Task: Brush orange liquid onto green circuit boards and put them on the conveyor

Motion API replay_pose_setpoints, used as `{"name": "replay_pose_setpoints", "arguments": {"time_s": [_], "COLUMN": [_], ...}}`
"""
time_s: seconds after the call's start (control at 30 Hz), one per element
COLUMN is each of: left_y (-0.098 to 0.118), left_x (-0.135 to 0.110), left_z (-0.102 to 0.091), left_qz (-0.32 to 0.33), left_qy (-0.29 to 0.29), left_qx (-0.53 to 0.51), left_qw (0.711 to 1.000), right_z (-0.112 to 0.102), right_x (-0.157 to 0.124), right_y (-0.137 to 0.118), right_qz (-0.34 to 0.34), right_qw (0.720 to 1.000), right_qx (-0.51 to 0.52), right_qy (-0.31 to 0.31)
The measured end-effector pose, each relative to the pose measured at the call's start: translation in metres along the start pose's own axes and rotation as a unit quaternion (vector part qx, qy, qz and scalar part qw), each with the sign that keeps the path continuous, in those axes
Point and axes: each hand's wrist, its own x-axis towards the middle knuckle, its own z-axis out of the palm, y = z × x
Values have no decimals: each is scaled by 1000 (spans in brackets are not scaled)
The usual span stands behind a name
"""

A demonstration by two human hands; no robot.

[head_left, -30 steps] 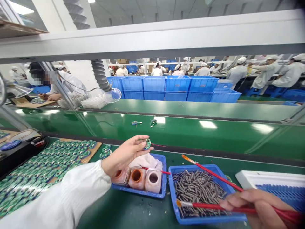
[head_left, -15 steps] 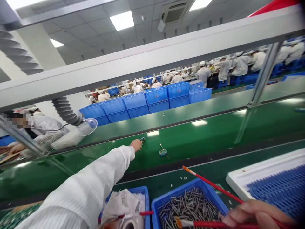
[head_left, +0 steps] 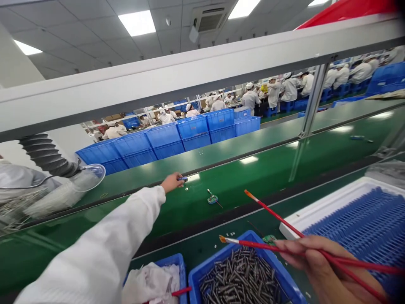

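Note:
My left hand [head_left: 171, 183] is stretched out over the green conveyor belt [head_left: 253, 177], its fingertips pinched on a small wired circuit board [head_left: 182, 179]. Farther right, another wired board [head_left: 212, 199] lies on the belt. My right hand [head_left: 319, 261] grips two red-handled brushes [head_left: 272, 215] with orange tips, their ends above a blue tray of dark metal screws [head_left: 240, 274]. A tiny green board [head_left: 269, 239] lies just behind that tray. A blue tray holding white cloth [head_left: 152, 283] sits under my left sleeve.
A white-framed tray with blue mesh [head_left: 357, 228] stands at the right. A white overhead beam [head_left: 158, 80] and a metal post [head_left: 311, 101] cross the view. Beyond the belt are stacked blue crates [head_left: 158, 143] and many workers in white. A black ducted hood [head_left: 47, 156] hangs at the left.
My left hand has gone from above the cloth tray out over the belt with the board. The view has tilted upward. My right hand still grips the brushes.

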Motion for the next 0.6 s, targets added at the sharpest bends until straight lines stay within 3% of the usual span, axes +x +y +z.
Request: {"name": "replay_pose_setpoints", "arguments": {"time_s": [0.1, 0.2, 0.4, 0.5, 0.6], "left_y": [17, 29, 36, 41, 48], "left_x": [-48, -117, -255, -301, -328], "left_z": [-31, -46, -27, -17, -12], "left_qz": [55, 97, 108, 134, 158], "left_qy": [-9, -17, -11, -32, -63], "left_qx": [-42, -88, -144, -128, -125], "left_qw": [998, 991, 984, 982, 977], "right_z": [-1, 6, 23, 33, 47], "right_x": [8, 8, -3, -10, -20], "right_y": [-8, -23, -55, -70, -83], "right_qz": [12, 28, 32, 29, 21], "right_qw": [1000, 998, 996, 995, 994], "right_qx": [15, 44, 78, 89, 105], "right_qy": [19, 39, 40, 23, 16]}}
